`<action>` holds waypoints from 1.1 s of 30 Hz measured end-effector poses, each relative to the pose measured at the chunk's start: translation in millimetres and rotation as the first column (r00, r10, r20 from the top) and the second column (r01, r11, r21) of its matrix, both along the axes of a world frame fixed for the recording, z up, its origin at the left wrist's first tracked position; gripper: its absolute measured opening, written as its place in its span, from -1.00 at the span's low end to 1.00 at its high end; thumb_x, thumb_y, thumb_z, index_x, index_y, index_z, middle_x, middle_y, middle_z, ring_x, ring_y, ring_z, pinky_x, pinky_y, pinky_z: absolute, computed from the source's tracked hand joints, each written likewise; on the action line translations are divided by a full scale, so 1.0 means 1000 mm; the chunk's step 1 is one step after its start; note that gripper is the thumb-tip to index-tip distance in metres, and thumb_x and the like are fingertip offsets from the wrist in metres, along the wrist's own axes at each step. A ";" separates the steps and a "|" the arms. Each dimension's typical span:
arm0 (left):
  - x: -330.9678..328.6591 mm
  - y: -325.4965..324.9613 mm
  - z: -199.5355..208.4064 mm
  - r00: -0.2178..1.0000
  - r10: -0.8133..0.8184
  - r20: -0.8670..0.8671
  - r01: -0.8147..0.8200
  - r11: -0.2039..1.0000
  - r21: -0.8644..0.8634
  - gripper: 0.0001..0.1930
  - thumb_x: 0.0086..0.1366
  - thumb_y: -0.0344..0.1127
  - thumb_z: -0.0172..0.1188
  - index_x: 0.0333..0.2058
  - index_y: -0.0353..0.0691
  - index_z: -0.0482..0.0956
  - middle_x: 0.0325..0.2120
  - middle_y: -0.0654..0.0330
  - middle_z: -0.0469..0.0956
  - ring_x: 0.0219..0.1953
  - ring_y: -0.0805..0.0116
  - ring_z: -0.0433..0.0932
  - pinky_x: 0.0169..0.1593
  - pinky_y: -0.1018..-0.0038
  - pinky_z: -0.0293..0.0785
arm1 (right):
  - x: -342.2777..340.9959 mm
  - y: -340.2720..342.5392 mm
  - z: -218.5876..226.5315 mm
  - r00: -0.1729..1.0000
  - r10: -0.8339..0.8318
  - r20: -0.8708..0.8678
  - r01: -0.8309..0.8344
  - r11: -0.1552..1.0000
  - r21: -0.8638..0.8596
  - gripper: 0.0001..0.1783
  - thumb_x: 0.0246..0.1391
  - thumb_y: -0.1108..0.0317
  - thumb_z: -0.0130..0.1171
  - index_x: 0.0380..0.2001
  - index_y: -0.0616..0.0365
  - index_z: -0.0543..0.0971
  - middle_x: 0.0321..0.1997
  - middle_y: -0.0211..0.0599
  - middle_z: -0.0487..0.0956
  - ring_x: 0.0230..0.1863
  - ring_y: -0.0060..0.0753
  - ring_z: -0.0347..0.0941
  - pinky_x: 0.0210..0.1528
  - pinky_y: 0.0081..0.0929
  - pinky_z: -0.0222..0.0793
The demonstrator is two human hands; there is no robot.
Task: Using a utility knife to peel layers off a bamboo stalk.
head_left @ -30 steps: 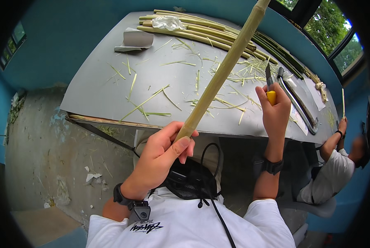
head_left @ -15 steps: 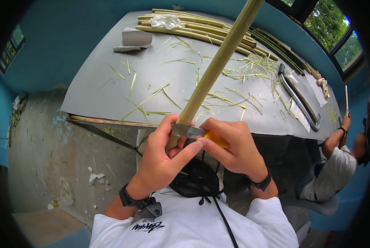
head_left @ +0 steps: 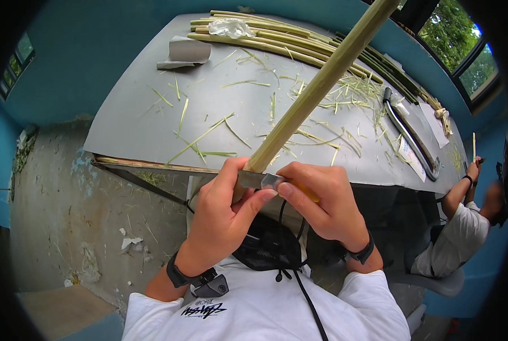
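Note:
A long, pale green bamboo pole (head_left: 322,85) rises at a slant from between my hands, its top leaning far and to the right. My left hand (head_left: 222,199) is closed around the pole's near part, with its thumb stretched toward my right thumb. Across the pole lies the flat metal blade (head_left: 250,179) of a knife. My right hand (head_left: 325,202) grips the knife's yellow handle (head_left: 309,193), thumb and forefinger pinching by the blade's base. The fingers partly hide the handle and the near end of the pole.
Shavings (head_left: 208,136) lie scattered over the grey table (head_left: 129,102). Several bamboo poles (head_left: 276,46), crumpled white plastic (head_left: 230,28) and a grey curled sheet (head_left: 189,51) lie at the back. A bow saw (head_left: 407,133) rests at right, near a seated person (head_left: 458,233) holding a thin stick.
The pole has tilted further to the right, its upper part swinging that way. Both hands keep their grips, and the blade has shifted slightly right with them.

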State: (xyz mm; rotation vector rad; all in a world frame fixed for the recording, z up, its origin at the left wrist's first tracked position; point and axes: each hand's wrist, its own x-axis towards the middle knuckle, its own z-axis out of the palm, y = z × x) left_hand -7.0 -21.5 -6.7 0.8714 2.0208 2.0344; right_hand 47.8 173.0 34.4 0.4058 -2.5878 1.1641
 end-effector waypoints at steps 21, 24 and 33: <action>0.000 0.006 -0.016 0.937 0.247 -0.248 -0.274 0.958 -0.082 -0.60 0.24 -0.10 0.45 -0.21 -0.27 0.50 -0.71 0.26 0.43 -0.68 0.46 0.36 -0.54 0.52 0.29 | -0.002 -0.004 -0.013 0.998 -0.055 -0.029 0.052 0.994 -0.100 -0.87 0.17 0.33 0.32 -0.26 0.13 0.67 -0.51 -0.26 0.63 -0.53 -0.20 0.58 -0.50 -0.44 0.39; -0.004 0.006 -0.016 0.940 0.247 -0.234 -0.278 0.955 -0.107 -0.58 0.24 -0.04 0.46 -0.26 -0.29 0.53 -0.65 0.41 0.46 -0.59 0.68 0.24 -0.52 0.63 0.17 | -0.004 -0.005 -0.021 0.986 -0.082 -0.143 0.068 0.993 -0.099 -0.86 0.15 0.34 0.34 -0.28 0.16 0.67 -0.50 -0.28 0.64 -0.54 -0.21 0.58 -0.50 -0.43 0.39; -0.013 0.000 -0.016 0.885 0.251 -0.391 -0.345 0.919 -0.192 -0.47 0.10 0.07 0.54 -0.50 -0.30 0.49 -0.79 0.33 0.23 -0.67 0.54 0.08 -0.58 0.52 0.08 | 0.001 0.000 -0.017 0.959 -0.072 -0.275 0.118 0.981 0.154 -0.88 0.06 0.39 0.38 -0.32 0.12 0.66 -0.51 -0.37 0.64 -0.57 -0.30 0.56 -0.53 -0.47 0.35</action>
